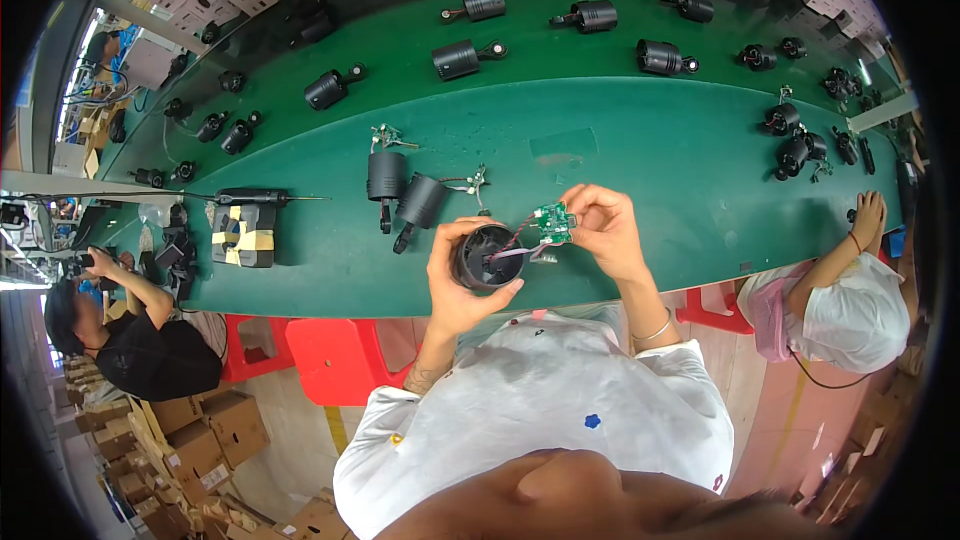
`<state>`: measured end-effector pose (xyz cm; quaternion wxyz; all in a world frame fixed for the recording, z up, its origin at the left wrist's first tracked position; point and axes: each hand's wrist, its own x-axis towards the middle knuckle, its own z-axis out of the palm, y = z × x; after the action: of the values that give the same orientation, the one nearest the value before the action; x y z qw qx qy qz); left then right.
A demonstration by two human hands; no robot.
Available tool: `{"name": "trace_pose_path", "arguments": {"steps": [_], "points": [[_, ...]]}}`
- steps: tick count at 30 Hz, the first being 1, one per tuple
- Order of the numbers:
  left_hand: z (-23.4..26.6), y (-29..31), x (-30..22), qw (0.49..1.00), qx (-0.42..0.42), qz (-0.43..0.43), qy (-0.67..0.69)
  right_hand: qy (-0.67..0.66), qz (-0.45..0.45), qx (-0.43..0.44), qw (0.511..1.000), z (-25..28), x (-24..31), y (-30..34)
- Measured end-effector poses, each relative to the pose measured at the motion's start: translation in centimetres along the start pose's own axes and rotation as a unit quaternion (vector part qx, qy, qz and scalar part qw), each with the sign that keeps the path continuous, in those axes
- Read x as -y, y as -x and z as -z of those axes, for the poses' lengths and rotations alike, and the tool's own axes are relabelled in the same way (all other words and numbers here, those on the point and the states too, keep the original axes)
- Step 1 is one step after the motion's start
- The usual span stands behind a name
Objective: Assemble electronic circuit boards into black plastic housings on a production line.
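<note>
At frame centre, the left hand (pixel 452 278) cupped the housing (pixel 478 274) while the right hand (pixel 606 232) pinched the board (pixel 553 224), seemingly a positioning step whose next move called for slack wires (pixel 517 251).

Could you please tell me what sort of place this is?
Probably an electronics assembly workshop: many similar black cylinders lie on green work surfaces, the right hand holds a green circuit board, and co-workers are nearby.
</note>
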<state>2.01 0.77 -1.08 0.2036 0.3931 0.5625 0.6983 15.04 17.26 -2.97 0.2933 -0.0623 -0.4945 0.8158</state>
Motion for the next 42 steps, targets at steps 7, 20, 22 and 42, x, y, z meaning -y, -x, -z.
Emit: {"name": "trace_pose_path", "arguments": {"steps": [7,20,22,42], "points": [[0.9,0.7,0.5,0.973,0.045,0.158,0.162,0.341,0.127,-0.004,0.931,-1.4,3.3,-0.6],[-0.4,1.3,-0.3,0.958,0.244,0.129,0.083,0.448,-0.076,0.188,0.871,0.3,3.5,-4.7],[-0.9,1.6,-0.6,0.953,0.189,0.144,0.186,0.343,-0.143,0.163,0.914,0.1,1.6,-3.9],[-0.4,2.7,0.3,0.962,0.117,0.096,0.225,-0.236,-0.180,-0.076,0.952,-3.9,-2.8,0.6]]}}
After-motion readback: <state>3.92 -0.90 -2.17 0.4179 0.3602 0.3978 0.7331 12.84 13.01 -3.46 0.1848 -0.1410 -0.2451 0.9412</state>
